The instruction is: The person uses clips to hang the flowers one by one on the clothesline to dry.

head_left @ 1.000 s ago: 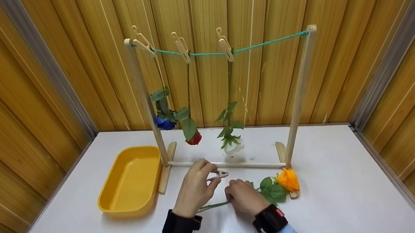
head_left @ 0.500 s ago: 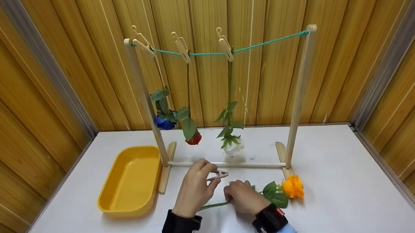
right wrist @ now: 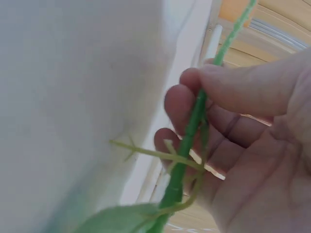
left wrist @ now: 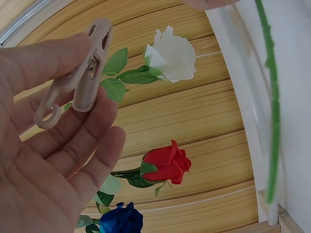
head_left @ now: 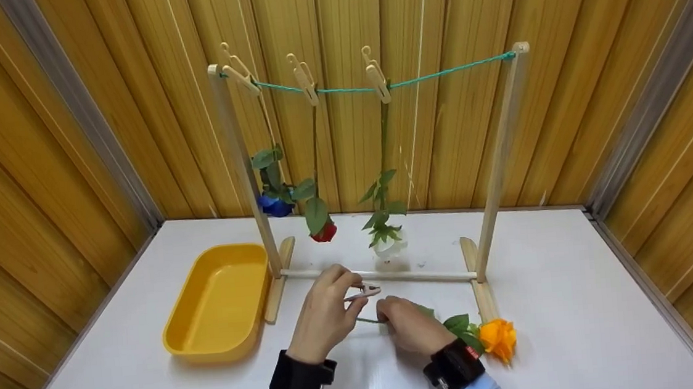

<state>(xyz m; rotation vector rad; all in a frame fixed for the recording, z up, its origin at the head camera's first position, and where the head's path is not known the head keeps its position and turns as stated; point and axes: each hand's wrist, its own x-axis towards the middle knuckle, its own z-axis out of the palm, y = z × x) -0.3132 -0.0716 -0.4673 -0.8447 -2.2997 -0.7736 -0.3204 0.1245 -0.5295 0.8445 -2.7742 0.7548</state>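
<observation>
My left hand [head_left: 325, 313] pinches a pale clothespin [left wrist: 86, 85] between thumb and fingers. In the left wrist view, the clothespin has a small hook at one end. My right hand [head_left: 415, 325] grips the green stem [right wrist: 194, 119] of an orange rose between thumb and fingertips. The orange bloom [head_left: 499, 338] lies at the right, by the foot of a wooden rack, with its leaves partly behind my hand. In the head view, the stem's free end runs left toward my left hand and goes out of sight behind it.
A teal cord [head_left: 436, 75] spans the wooden rack [head_left: 500, 164]. Clothespins hold a blue rose [head_left: 276, 205], a red rose [head_left: 323, 232] and a white rose [head_left: 391, 246] upside down from it. A yellow basin [head_left: 222, 309] stands at the left on the white table [head_left: 551, 277].
The orange bloom has moved toward me and slightly right, off the rack's foot. The stem's free end has risen as my right hand tilts. My left hand stays nearly still with the clothespin.
</observation>
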